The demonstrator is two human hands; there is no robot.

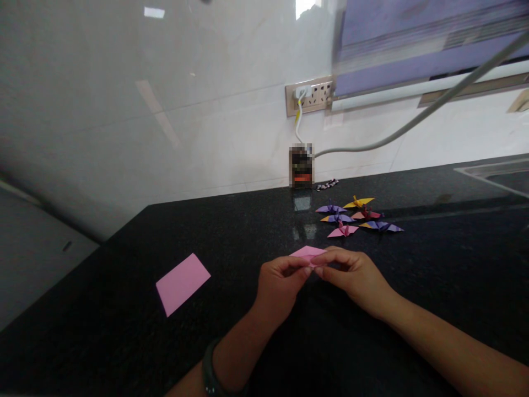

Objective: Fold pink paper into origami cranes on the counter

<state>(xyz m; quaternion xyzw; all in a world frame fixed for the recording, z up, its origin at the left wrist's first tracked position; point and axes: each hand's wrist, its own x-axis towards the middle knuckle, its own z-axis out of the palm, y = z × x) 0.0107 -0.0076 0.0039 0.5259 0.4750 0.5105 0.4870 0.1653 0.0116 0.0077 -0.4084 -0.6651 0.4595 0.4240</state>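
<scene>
Both my hands meet over the black countertop (124, 342) and pinch a small folded pink paper (308, 253). My left hand (281, 286) grips its near left edge with curled fingers. My right hand (355, 275) pinches the same piece from the right, fingertips touching those of the left. A dark band sits on my left wrist (210, 375). Most of the folded paper is hidden behind my fingers.
A flat pink paper sheet (182, 283) lies to the left of my hands. Several folded paper cranes (355, 218) in purple, yellow and pink stand behind my hands. A small dark box (301, 165) leans on the wall below a socket (309, 96) with a cable.
</scene>
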